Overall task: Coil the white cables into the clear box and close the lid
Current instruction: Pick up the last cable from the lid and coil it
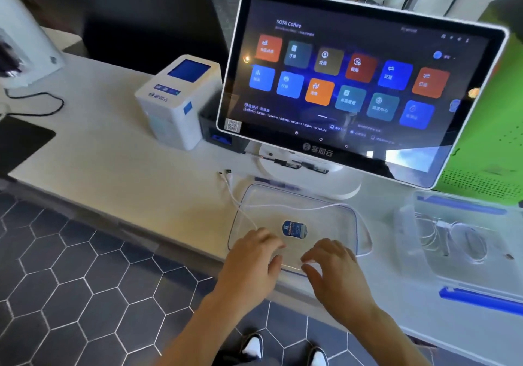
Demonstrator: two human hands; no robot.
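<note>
A clear lid [334,224] with a blue rim and a blue round sticker lies flat on the white counter near its front edge. A thin white cable [235,198] runs from its plugs at the upper left across the lid and loops round its right side. My left hand [254,255] rests on the lid's near left corner, fingers spread, seemingly touching the cable. My right hand [331,263] hovers over the lid's near edge with fingers apart. The clear box [424,241] with blue clips stands at the right and holds coiled white cables [435,235].
A touchscreen terminal [353,82] on a white stand rises right behind the lid. A white receipt printer [175,102] sits to its left, a green perforated case [492,150] at the far right. A dark pen [277,184] lies behind the lid. Hexagon-tiled floor lies below the counter edge.
</note>
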